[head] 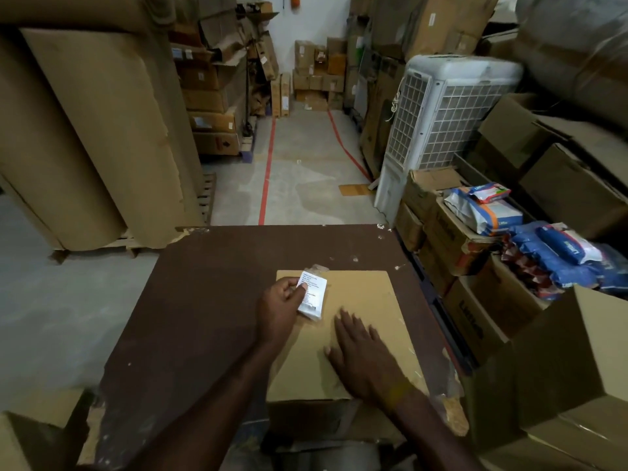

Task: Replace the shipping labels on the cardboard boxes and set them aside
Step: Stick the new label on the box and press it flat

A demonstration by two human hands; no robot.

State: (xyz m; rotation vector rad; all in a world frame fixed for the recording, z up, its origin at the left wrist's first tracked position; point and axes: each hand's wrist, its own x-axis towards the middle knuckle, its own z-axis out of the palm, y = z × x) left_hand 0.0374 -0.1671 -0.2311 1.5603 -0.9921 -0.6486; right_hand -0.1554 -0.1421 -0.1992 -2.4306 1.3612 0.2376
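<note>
A flat cardboard box (367, 300) lies on the dark brown table (204, 300), near its right side. My left hand (280, 309) pinches a white printed shipping label (312, 295) with a clear tape edge, held over the box's top left corner. My right hand (360, 355) lies flat on the box top with its fingers straight, pressing it down.
An open cardboard box (550, 362) stands at the right of the table. Stacked boxes with blue and white bags (489, 212) sit beyond it. A white air cooler (441, 124) stands at the right of the aisle. Large brown paper rolls (85, 130) stand at the left.
</note>
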